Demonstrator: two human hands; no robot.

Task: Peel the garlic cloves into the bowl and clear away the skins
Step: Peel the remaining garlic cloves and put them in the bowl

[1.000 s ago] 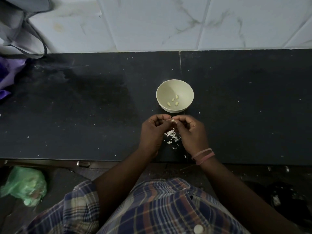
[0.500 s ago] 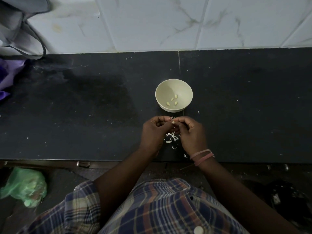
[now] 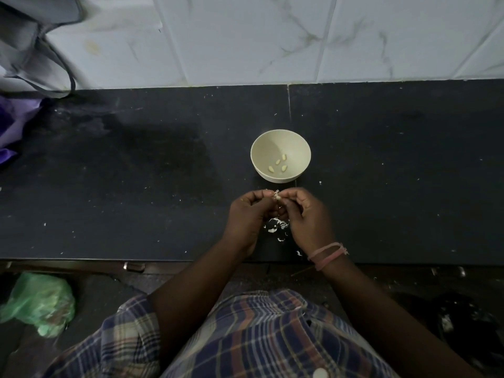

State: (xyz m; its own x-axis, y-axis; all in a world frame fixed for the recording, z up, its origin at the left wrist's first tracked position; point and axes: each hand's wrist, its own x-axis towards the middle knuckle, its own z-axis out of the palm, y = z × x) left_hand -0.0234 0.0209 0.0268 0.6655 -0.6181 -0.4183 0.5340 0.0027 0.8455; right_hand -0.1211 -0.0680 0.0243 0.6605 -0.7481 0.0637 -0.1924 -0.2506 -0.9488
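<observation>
**Both hands pinched 1 garlic clove just in front of the bowl**

The left hand (image 3: 246, 214) and the right hand (image 3: 305, 216) met over the dark tabletop (image 3: 122, 186), their fingers curled inward and pinching a single small garlic clove (image 3: 277, 197) between the fingertips. A pale flake of skin stuck up from the clove. The fingers of each hand were drawn narrow around it, with no spread between them.

The cream bowl (image 3: 281, 140) stood upright on the tabletop just beyond the hands, apart from them. 4 peeled cloves (image 3: 278, 161) lay loose in its bottom.

A small scatter of white skins (image 3: 275, 226) lay on the tabletop below and between the 2 hands, with a few more bits trailing toward the near edge.

The right wrist wore 2 pink bands (image 3: 327, 255). The person had on a plaid shirt (image 3: 245, 336) with short sleeves.

Behind the tabletop rose a white marbled tile wall (image 3: 272, 36). A grey bag (image 3: 30, 50) and some purple cloth (image 3: 13, 124) sat at the far left. A green plastic bag (image 3: 38, 304) lay low at the left, below the tabletop's edge.
</observation>
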